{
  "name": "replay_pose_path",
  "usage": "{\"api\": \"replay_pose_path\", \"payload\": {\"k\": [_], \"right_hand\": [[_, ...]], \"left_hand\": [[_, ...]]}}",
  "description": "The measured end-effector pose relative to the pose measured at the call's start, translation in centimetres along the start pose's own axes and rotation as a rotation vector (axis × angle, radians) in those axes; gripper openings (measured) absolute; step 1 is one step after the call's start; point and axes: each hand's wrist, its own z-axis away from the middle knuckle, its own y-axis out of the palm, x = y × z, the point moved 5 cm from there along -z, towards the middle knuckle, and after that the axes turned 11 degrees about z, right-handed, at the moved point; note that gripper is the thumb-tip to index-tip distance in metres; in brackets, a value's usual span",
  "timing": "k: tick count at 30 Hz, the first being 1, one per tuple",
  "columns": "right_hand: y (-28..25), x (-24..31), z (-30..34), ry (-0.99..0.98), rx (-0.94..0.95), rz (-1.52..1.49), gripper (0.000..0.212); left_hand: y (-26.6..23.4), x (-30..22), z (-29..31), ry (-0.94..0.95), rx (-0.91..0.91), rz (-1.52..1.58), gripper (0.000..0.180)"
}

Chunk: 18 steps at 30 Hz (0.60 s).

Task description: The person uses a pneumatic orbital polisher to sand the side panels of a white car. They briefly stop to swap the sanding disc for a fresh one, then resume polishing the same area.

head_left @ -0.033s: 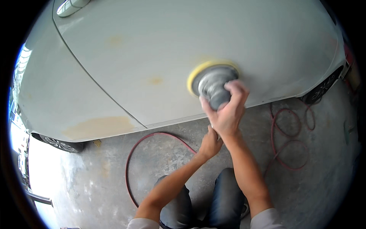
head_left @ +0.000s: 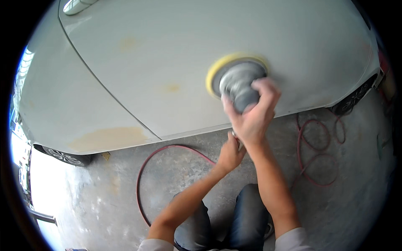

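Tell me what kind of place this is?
Probably a car body workshop: the right hand holds a sander-like tool against a pale car, and a red hose loops across the concrete floor.

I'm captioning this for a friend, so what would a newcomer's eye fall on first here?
Probably the blurred grey power tool with its yellow-edged pad near the middle, gripped by the right hand against the pale car. Then the tan patch low on the car at left, and the red hose curving over the concrete floor.

Grey concrete floor (head_left: pixel 98 186), stained and scuffed. Red hose (head_left: pixel 137 184) lies on it, looped left, coiled right.
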Motion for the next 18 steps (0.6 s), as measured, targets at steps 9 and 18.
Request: {"api": "replay_pose_path", "payload": {"k": [9, 18], "right_hand": [[5.6, 7.6, 6.4, -0.190, 0.106, -0.004, 0.066], [3.3, 0.5, 6.6, 0.038, -0.076, 0.062, 0.061]], "left_hand": [[-5.4, 7.5, 4.6, -0.208, 0.248, 0.339, 0.040], [-4.6, 7.9, 2.0, -0.131, 0.296, -0.098, 0.043]]}}
